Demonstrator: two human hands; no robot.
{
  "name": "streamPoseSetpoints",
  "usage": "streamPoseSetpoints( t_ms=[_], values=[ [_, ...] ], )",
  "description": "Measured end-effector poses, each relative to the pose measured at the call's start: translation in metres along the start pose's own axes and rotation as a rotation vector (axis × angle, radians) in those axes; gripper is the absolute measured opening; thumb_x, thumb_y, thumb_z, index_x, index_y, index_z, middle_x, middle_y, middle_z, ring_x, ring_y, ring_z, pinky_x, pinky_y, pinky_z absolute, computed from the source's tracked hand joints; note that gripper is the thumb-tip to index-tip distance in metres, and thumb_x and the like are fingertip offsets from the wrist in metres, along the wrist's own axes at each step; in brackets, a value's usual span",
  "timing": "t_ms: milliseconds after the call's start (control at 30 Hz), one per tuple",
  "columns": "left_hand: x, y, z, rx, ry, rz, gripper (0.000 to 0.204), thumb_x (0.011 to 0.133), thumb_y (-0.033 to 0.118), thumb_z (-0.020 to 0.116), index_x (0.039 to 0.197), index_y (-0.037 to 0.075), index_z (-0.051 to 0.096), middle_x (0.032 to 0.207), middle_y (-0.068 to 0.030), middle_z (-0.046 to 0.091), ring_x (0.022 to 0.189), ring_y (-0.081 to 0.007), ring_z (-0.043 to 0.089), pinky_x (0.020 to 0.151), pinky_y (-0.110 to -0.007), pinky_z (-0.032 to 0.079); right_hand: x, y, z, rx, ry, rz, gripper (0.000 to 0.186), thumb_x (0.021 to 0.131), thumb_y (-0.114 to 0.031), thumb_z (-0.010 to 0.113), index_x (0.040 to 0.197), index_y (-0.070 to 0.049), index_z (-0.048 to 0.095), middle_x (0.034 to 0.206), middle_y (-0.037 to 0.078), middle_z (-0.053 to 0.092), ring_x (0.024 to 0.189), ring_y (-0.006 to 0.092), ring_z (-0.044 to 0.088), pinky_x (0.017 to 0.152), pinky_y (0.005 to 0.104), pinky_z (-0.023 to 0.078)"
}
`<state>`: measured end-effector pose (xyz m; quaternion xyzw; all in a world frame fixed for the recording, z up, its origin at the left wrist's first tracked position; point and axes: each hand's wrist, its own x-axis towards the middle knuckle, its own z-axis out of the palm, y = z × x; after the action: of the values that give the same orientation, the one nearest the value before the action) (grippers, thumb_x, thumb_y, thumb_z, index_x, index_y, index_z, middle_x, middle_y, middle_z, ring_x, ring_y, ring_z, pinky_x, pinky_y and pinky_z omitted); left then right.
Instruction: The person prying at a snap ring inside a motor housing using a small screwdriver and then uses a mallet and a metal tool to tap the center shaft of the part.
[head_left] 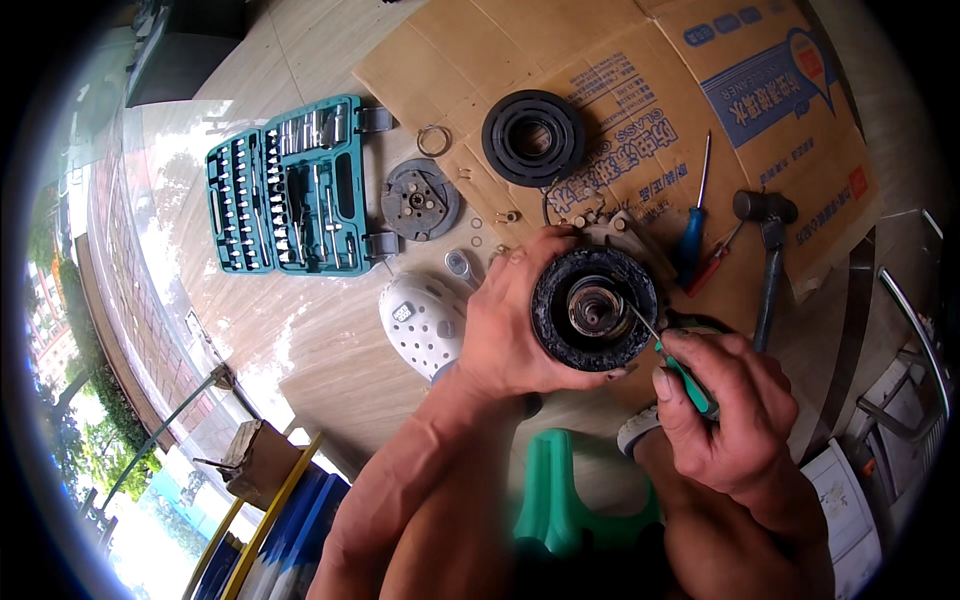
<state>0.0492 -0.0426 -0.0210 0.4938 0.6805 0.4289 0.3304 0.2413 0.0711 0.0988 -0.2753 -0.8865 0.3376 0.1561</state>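
Under the hands, printed brown cardboard (620,80) bears a blue panel (770,85).

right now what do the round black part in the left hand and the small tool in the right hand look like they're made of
Round black part: probably metal, with a dull, grimy black coat, rough at the rim; the bare hub in its middle looks like grey steel. The left hand grips its side.
Small tool: a thin shiny shaft, likely steel, in a glossy green handle that looks like plastic, held by the right hand.
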Motion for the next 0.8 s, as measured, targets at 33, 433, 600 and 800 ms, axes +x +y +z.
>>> streamPoseSetpoints(
  t_ms=[33,433,600,800],
  values=[
    [0.0,0.0,0.0,0.007,0.009,0.011,0.106,0.049,0.046,0.104,0.136,0.003,0.061,0.134,-0.0189,0.069,0.112,-0.0402,0.07,0.101,-0.046,0.055,0.0,0.0,0.001,0.007,0.004,0.004,0.039,0.087,-0.005,0.085,0.123,0.003,0.071,0.096,0.017,0.074,0.076,0.0304,0.074,0.067,0.0391,0.06],
    [-0.003,-0.002,0.004,-0.007,0.048,0.05,0.104,0.05,0.044,0.105,0.134,0.0,0.061,0.131,-0.0201,0.07,0.109,-0.0395,0.071,0.099,-0.046,0.055,0.006,-0.001,0.001,0.04,-0.035,0.051,0.037,0.089,-0.002,0.081,0.124,0.004,0.07,0.098,0.017,0.071,0.08,0.0314,0.073,0.068,0.0401,0.059],
    [-0.001,-0.001,0.003,0.017,0.033,0.064,0.104,0.05,0.043,0.106,0.134,0.0,0.061,0.13,-0.0207,0.07,0.109,-0.0391,0.071,0.098,-0.046,0.056,0.006,0.0,0.0,0.043,-0.05,0.052,0.039,0.088,-0.002,0.081,0.124,0.003,0.068,0.097,0.017,0.067,0.078,0.0318,0.072,0.066,0.0403,0.059],
    [0.0,0.003,0.002,0.051,0.041,0.071,0.105,0.05,0.043,0.106,0.135,0.0,0.061,0.131,-0.0213,0.069,0.111,-0.0389,0.071,0.098,-0.046,0.057,0.02,-0.008,-0.008,0.075,-0.113,0.124,0.026,0.094,-0.001,0.075,0.119,0.004,0.068,0.097,0.019,0.072,0.081,0.0333,0.073,0.069,0.0409,0.058]
  ],
)
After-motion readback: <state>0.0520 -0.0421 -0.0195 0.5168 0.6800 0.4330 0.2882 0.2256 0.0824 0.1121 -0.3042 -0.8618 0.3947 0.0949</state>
